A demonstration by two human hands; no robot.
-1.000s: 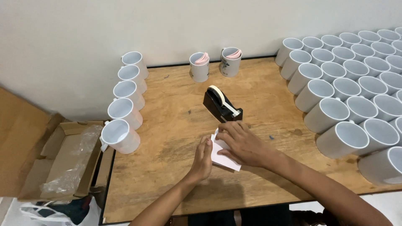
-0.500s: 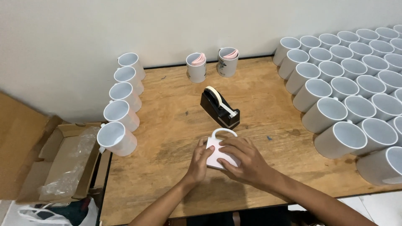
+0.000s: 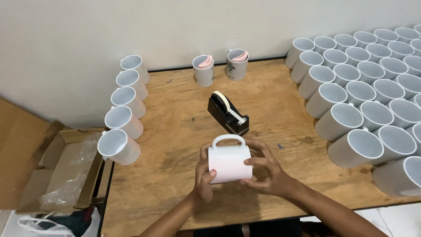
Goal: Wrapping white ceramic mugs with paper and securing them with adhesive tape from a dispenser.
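Both hands, left hand [image 3: 202, 177] and right hand [image 3: 264, 172], clamp a white mug [image 3: 229, 160] lying handle-up just above the tabletop [image 3: 175, 145], seemingly pressing a pale sheet round it, black tape dispenser [image 3: 228, 113] just beyond

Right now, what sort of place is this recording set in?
Probably a small mug-printing or packing workshop: rows of blank white mugs crowd a plywood table, a tape dispenser sits mid-table, and an opened cardboard box lies beside it.
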